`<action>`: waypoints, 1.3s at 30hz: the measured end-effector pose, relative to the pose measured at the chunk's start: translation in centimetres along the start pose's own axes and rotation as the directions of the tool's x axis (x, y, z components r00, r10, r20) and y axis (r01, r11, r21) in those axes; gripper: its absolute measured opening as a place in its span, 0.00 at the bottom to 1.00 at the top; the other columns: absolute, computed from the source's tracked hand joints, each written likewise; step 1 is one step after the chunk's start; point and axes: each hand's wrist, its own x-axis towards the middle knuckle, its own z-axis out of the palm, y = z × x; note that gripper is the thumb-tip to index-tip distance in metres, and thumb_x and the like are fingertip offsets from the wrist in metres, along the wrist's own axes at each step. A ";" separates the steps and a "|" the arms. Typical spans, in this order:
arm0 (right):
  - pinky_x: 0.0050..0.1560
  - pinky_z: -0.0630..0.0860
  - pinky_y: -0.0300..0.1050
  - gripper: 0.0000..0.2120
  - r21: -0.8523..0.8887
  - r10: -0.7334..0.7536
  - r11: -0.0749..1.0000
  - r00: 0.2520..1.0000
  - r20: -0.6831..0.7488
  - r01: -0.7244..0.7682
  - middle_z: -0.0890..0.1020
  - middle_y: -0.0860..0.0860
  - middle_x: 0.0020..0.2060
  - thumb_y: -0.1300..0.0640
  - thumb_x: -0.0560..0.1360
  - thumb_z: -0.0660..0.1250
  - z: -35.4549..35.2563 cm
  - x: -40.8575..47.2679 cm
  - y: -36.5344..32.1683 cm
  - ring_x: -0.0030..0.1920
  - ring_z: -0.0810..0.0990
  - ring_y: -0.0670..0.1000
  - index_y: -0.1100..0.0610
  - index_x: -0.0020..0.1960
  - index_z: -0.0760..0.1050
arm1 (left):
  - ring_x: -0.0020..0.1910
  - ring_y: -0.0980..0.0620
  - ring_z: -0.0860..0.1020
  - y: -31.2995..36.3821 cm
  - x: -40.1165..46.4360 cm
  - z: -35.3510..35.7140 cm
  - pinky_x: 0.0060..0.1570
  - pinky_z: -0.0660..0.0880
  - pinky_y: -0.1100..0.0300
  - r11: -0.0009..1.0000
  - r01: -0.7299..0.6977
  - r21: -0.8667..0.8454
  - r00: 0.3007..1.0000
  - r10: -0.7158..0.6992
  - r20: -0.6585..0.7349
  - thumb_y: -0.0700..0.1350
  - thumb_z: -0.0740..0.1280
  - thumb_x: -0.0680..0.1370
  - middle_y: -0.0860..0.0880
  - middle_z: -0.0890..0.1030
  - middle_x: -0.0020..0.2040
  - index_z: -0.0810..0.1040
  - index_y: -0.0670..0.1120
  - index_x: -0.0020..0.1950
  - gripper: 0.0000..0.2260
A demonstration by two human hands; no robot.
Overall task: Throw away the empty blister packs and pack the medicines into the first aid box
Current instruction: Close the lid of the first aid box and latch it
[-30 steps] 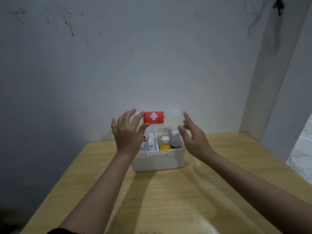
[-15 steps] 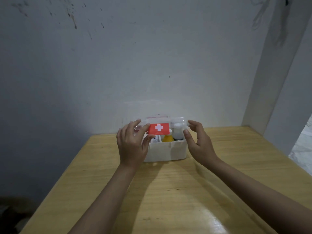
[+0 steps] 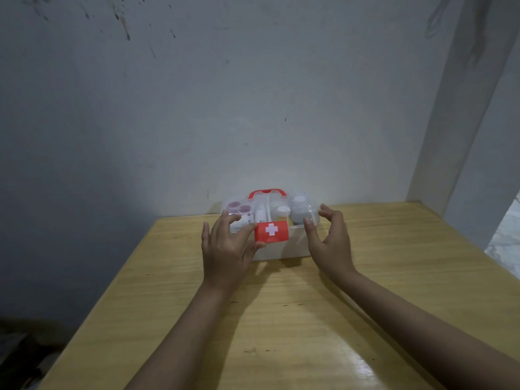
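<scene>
- My left hand (image 3: 228, 246) is at the left front corner of the first aid box (image 3: 277, 249). Its fingers lie on the clear lid (image 3: 271, 212) and its thumb touches the left end of the red latch (image 3: 271, 232); the hand is curled but it does not clamp anything.
- My right hand (image 3: 329, 240) is opened around the right end of the lid, the thumb at the front edge and the fingers arched above the corner. If the fingers really touch the plastic, I cannot tell.
- The box stands straight ahead of both hands, at the far edge of the wooden table (image 3: 281, 319), close to the wall. Its long axis goes from left to right, so each hand has one end.
- The lid seems down, with the red handle (image 3: 268, 192) on top, and the bottles (image 3: 298, 209) show through it.
- The latch is at the middle of the front, nearer to my left thumb, so I think this hand should press it shut.
- I see no blister packs on the table; the task looks almost finished.
</scene>
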 end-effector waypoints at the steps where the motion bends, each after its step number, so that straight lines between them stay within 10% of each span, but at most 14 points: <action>1: 0.63 0.70 0.47 0.21 -0.002 0.000 1.000 1.000 -0.001 0.000 0.72 0.53 0.66 0.48 0.74 0.66 0.0 0.0 0.0 0.66 0.70 0.51 0.55 0.62 0.67 | 0.64 0.41 0.74 -0.1 0.0 0.0 0.60 0.67 0.33 1.000 0.000 0.001 1.000 0.000 0.006 0.63 0.57 0.77 0.43 0.78 0.59 0.81 0.50 0.54 0.22; 13: 0.67 0.63 0.52 0.29 -0.150 -0.310 0.927 0.928 0.207 0.343 0.68 0.53 0.71 0.39 0.69 0.65 0.0 1.3 -0.9 0.70 0.65 0.55 0.49 0.67 0.69 | 0.64 0.42 0.71 0.0 0.1 1.0 0.60 0.68 0.36 0.999 0.036 -0.015 0.998 -0.036 -0.041 0.54 0.63 0.75 0.45 0.76 0.64 0.75 0.53 0.54 0.10; 21: 0.63 0.65 0.50 0.28 -0.172 -0.322 0.919 0.927 0.191 0.355 0.69 0.52 0.69 0.39 0.67 0.67 0.6 1.3 0.3 0.68 0.63 0.56 0.48 0.64 0.72 | 0.58 0.48 0.66 -0.4 0.6 1.3 0.52 0.71 0.50 0.995 0.098 -0.024 0.995 -0.098 -0.016 0.52 0.72 0.71 0.48 0.73 0.62 0.72 0.50 0.68 0.26; 39: 0.63 0.68 0.52 0.27 -0.189 -0.342 0.912 0.930 0.134 0.363 0.65 0.50 0.72 0.43 0.69 0.70 1.7 1.0 1.2 0.71 0.61 0.56 0.45 0.66 0.68 | 0.60 0.49 0.64 -0.4 1.1 1.5 0.46 0.74 0.58 0.980 0.141 -0.140 0.990 -0.138 0.025 0.48 0.74 0.70 0.47 0.74 0.62 0.75 0.50 0.66 0.24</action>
